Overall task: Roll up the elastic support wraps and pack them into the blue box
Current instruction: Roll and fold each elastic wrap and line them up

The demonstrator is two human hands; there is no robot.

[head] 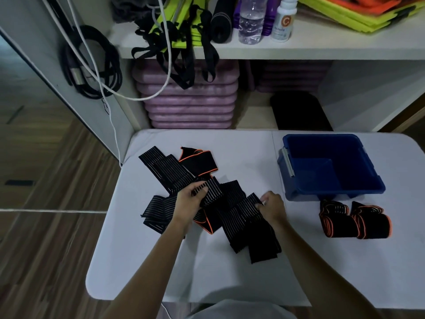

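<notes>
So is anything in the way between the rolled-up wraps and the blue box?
Nothing visible. The two rolled wraps lie on the table just in front of the blue box, which is open on top and looks empty. Both hands, left and right, are off at the unrolled wraps.

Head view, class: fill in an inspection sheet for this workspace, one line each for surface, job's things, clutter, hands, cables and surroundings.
Surface: white table, seam down its middle.
Job's things: loose pile of striped wraps and orange-edged wraps at table centre; two rolled wraps lying on the table in front of the blue box; box holds nothing visible.
Clutter: nothing seen on the table.
Hands: left hand grips a striped wrap's end; right hand pinches another wrap's edge.
Cables: coiled black cable hanging on the left panel; white cord trailing down.
Surroundings: shelf with water bottle, white bottle, black straps; purple mats below; wooden floor.
</notes>
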